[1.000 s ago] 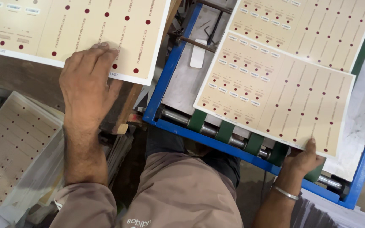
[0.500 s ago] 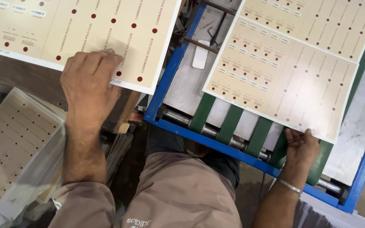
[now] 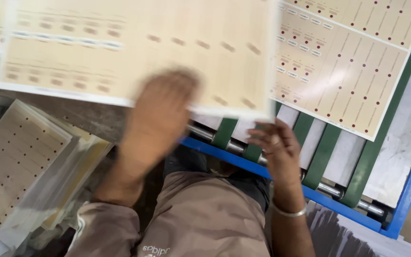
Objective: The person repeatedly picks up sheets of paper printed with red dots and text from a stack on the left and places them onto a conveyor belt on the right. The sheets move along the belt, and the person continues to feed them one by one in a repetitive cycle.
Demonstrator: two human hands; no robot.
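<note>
Blue-framed feed table with green belts (image 3: 327, 152), steel rollers. Left hand (image 3: 160, 112), blurred, fingers spread flat on cream printed card sheet (image 3: 134, 47) held above table; right hand (image 3: 274, 143) half-curled at sheet's near edge, grip unclear. Risk: sheet lands skewed, overlaps cream sheet already on belts (image 3: 343, 71), jams.

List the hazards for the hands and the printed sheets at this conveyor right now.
1. The right hand is right at the green belts and metal roller; fingers could get pinched there.
2. The blurred sheet under the left hand hangs over the blue frame and may land crooked or overlap the sheet on the belts.
</note>
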